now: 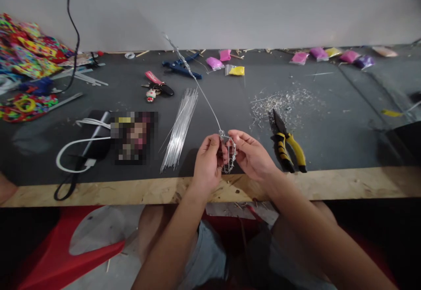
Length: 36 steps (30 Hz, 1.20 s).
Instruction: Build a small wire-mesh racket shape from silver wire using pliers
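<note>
Between my hands, just above the table's front edge, is a small wire cage [229, 166] bent from silvery wire. A long twisted wire stem [208, 102] rises from its top and leans up to the left. My left hand [208, 158] pinches the cage's left side, with its fingertips partly behind the mesh. On the right side, the fingers of my right hand [251, 154] close around the cage's rim. Left of my hands lies a bundle of straight wires [180, 130]. To the right, yellow-and-black pliers [287, 143] rest on the dark tabletop.
Wire clippings [279, 104] are scattered beyond the pliers. Blue pliers [182, 67], keys [159, 87] and small colored packets [236, 70] lie farther back. A white cable [61, 150] and a pixelated item [134, 139] are at left. A wooden strip [108, 195] edges the table.
</note>
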Each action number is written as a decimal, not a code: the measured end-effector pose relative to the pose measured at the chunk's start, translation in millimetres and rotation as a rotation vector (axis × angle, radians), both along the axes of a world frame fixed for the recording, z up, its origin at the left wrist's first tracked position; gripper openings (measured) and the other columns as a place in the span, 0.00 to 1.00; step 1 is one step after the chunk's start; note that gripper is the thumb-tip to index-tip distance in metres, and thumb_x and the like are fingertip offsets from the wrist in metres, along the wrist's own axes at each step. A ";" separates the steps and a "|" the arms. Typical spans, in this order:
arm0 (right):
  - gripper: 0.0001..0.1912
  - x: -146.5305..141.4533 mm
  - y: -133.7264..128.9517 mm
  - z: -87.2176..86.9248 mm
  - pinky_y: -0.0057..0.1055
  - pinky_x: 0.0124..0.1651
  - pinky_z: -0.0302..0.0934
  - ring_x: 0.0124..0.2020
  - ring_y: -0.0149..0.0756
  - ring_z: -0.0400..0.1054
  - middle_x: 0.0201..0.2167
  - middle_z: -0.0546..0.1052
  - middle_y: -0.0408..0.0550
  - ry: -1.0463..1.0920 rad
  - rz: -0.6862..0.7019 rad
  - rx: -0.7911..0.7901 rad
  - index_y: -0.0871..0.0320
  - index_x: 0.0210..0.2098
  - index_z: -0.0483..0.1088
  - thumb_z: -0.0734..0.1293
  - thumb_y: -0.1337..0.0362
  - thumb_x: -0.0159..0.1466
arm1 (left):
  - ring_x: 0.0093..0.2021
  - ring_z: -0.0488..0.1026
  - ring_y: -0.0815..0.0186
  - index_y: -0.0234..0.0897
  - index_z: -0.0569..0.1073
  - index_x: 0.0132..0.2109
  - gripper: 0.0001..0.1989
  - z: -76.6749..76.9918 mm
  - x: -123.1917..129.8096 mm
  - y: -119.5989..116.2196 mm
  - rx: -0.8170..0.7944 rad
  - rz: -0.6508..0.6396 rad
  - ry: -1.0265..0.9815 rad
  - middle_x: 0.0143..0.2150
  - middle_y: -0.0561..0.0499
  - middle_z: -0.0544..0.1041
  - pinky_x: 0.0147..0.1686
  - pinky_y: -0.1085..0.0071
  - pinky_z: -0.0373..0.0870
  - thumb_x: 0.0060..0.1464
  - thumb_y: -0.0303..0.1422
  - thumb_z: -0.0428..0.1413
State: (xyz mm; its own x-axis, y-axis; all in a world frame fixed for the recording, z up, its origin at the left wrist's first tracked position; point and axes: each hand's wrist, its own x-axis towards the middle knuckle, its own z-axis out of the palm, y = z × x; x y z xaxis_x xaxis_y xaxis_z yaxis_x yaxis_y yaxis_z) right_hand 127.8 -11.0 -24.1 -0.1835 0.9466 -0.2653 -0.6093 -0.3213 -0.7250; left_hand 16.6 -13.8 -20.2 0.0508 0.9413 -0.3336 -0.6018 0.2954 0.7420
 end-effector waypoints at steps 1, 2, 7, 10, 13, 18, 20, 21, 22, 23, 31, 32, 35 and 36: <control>0.08 -0.3 0.0 -0.9 0.22 0.30 0.61 0.25 0.24 0.64 0.26 0.73 0.38 -0.008 0.003 -0.008 0.54 0.35 0.72 0.70 0.62 0.55 | 0.16 0.61 0.77 0.36 0.66 0.31 0.11 0.3 0.7 -0.6 0.007 -0.013 0.011 0.19 0.58 0.66 0.16 0.80 0.58 0.54 0.39 0.54; 0.08 -0.5 0.0 -1.8 0.23 0.28 0.60 0.23 0.24 0.63 0.24 0.72 0.38 -0.013 0.011 -0.009 0.54 0.35 0.72 0.69 0.60 0.56 | 0.16 0.61 0.77 0.36 0.65 0.30 0.11 0.6 1.3 -1.3 0.015 -0.029 0.019 0.19 0.58 0.66 0.16 0.80 0.58 0.54 0.39 0.54; 0.12 -2.6 -0.6 -3.7 0.27 0.23 0.59 0.19 0.28 0.61 0.21 0.69 0.38 0.001 0.071 0.011 0.54 0.35 0.69 0.64 0.52 0.59 | 0.17 0.63 0.76 0.36 0.65 0.31 0.11 4.0 2.7 -2.9 0.035 -0.106 0.021 0.21 0.57 0.67 0.16 0.78 0.59 0.54 0.39 0.53; 0.12 -3.4 -1.3 -3.6 0.27 0.24 0.59 0.20 0.27 0.60 0.23 0.69 0.38 0.000 0.032 0.000 0.53 0.35 0.67 0.64 0.52 0.59 | 0.16 0.62 0.76 0.36 0.65 0.31 0.11 6.2 3.6 -1.7 0.043 -0.102 0.025 0.21 0.57 0.67 0.15 0.78 0.59 0.55 0.39 0.53; 0.11 -2.3 -1.6 -3.6 0.26 0.26 0.59 0.22 0.26 0.61 0.27 0.69 0.39 -0.016 -0.016 -0.014 0.52 0.34 0.67 0.63 0.52 0.60 | 0.16 0.62 0.76 0.36 0.64 0.31 0.11 6.7 5.2 0.0 0.049 -0.096 0.026 0.20 0.57 0.67 0.15 0.78 0.59 0.54 0.39 0.53; 0.09 1.7 -1.2 -2.4 0.25 0.27 0.59 0.23 0.26 0.60 0.28 0.68 0.39 0.022 -0.033 -0.030 0.53 0.32 0.67 0.64 0.54 0.60 | 0.16 0.62 0.76 0.35 0.66 0.31 0.11 6.2 6.9 0.1 0.058 -0.103 0.062 0.20 0.57 0.68 0.16 0.78 0.60 0.54 0.40 0.53; 0.09 2.5 -1.3 -1.8 0.25 0.27 0.59 0.23 0.25 0.59 0.27 0.68 0.39 0.057 -0.031 -0.034 0.54 0.31 0.68 0.64 0.55 0.60 | 0.17 0.62 0.76 0.35 0.66 0.31 0.12 7.0 7.0 -0.6 0.052 -0.099 0.068 0.20 0.57 0.68 0.16 0.79 0.60 0.54 0.40 0.53; 0.09 2.7 -1.6 -1.5 0.25 0.28 0.59 0.23 0.25 0.59 0.27 0.67 0.39 0.071 -0.029 -0.038 0.54 0.31 0.68 0.64 0.56 0.60 | 0.17 0.63 0.76 0.35 0.66 0.31 0.12 7.5 7.0 -1.0 0.043 -0.096 0.065 0.20 0.57 0.68 0.16 0.79 0.60 0.54 0.40 0.53; 0.08 2.7 -1.9 -1.3 0.24 0.28 0.59 0.23 0.25 0.59 0.27 0.67 0.39 0.078 -0.029 -0.045 0.55 0.31 0.68 0.65 0.56 0.60 | 0.18 0.63 0.76 0.35 0.66 0.31 0.12 7.9 6.8 -1.3 0.031 -0.098 0.057 0.21 0.56 0.68 0.16 0.79 0.60 0.54 0.40 0.53; 0.08 2.6 -2.2 -1.0 0.24 0.28 0.59 0.23 0.25 0.59 0.26 0.67 0.39 0.079 -0.031 -0.052 0.55 0.31 0.68 0.65 0.57 0.60 | 0.18 0.64 0.76 0.35 0.65 0.31 0.12 8.3 6.4 -1.3 0.019 -0.102 0.047 0.21 0.56 0.68 0.16 0.79 0.60 0.54 0.40 0.53; 0.08 6.3 -1.9 5.3 0.19 0.26 0.58 0.23 0.24 0.59 0.26 0.69 0.39 0.004 -0.059 -0.048 0.55 0.28 0.67 0.67 0.59 0.58 | 0.17 0.62 0.78 0.35 0.65 0.30 0.11 5.5 -0.1 3.2 -0.019 -0.084 -0.063 0.21 0.57 0.67 0.19 0.80 0.60 0.55 0.37 0.53; 0.07 7.0 -1.5 6.0 0.19 0.26 0.58 0.23 0.23 0.59 0.26 0.69 0.39 0.011 -0.061 -0.046 0.55 0.28 0.67 0.67 0.59 0.58 | 0.17 0.62 0.78 0.35 0.65 0.30 0.11 5.6 -0.7 3.5 -0.022 -0.086 -0.069 0.21 0.57 0.67 0.18 0.80 0.60 0.55 0.37 0.53; 0.08 9.0 -0.4 7.5 0.18 0.26 0.58 0.23 0.22 0.59 0.26 0.69 0.39 -0.017 -0.076 -0.030 0.55 0.28 0.66 0.66 0.59 0.58 | 0.17 0.62 0.78 0.35 0.65 0.30 0.11 7.2 -2.6 3.3 -0.030 -0.090 -0.053 0.20 0.57 0.67 0.17 0.81 0.59 0.55 0.38 0.53; 0.08 9.6 0.1 7.9 0.18 0.25 0.58 0.23 0.23 0.59 0.26 0.68 0.39 -0.041 -0.084 -0.019 0.55 0.28 0.66 0.66 0.58 0.59 | 0.17 0.62 0.78 0.35 0.65 0.31 0.11 7.9 -3.4 3.2 -0.027 -0.096 -0.039 0.20 0.57 0.67 0.16 0.81 0.59 0.55 0.38 0.53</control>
State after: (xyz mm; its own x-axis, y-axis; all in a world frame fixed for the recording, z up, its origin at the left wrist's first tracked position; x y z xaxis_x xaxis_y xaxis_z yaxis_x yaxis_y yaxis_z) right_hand 137.4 -10.9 -16.2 -0.0924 0.9529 -0.2890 -0.6043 -0.2843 -0.7443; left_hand 13.3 -10.6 -12.3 0.1536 0.9222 -0.3550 -0.5984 0.3727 0.7093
